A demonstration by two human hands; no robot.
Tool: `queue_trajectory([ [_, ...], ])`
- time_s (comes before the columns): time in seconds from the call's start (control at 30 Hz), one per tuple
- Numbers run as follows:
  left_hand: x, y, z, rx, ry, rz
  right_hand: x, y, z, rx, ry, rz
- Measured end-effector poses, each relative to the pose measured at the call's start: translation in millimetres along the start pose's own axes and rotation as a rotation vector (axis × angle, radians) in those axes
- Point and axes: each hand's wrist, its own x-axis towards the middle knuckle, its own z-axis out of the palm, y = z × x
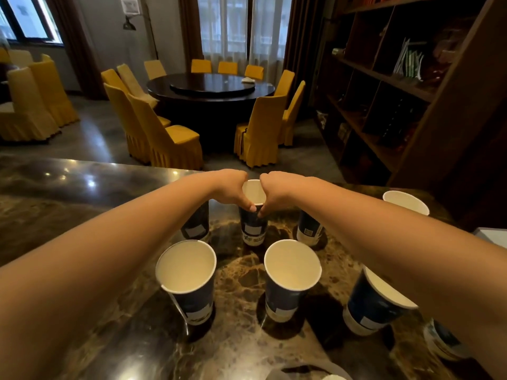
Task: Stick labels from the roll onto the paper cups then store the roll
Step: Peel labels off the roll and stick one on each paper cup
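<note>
Several dark blue paper cups with white insides stand on a brown marble counter point(82, 215). Both my hands wrap the far middle cup point(253, 229) near its rim: my left hand point(230, 187) on its left side, my right hand point(277, 189) on its right, thumbs pressing its near face. A white label shows lower on that cup. Labelled cups also stand far left point(196, 223), far right point(308, 229), near left point(189, 281), near middle point(288, 278) and near right point(375, 303). At the bottom edge lies a pale round thing point(310, 375), possibly the label roll.
Two more cups stand at the right point(406, 202) and lower right point(444, 341), the latter partly hidden by my right arm. A white object point(491, 234) lies at the right edge. Dark wooden shelves point(397, 78) rise on the right. Beyond the counter are a round table point(211, 86) and yellow chairs.
</note>
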Motion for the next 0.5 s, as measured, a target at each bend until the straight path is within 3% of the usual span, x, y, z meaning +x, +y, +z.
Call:
queue_trajectory([
  [0.33, -8.8, 3.2, 2.5, 0.114, 0.046, -0.014, -10.5, 5.0, 4.1, -0.022, -0.015, 0.014],
  [0.5, -46.8, 10.3, -16.5, 0.144, 0.203, 0.033, -48.1, 7.2, -20.2, -0.003, 0.05, -0.023],
])
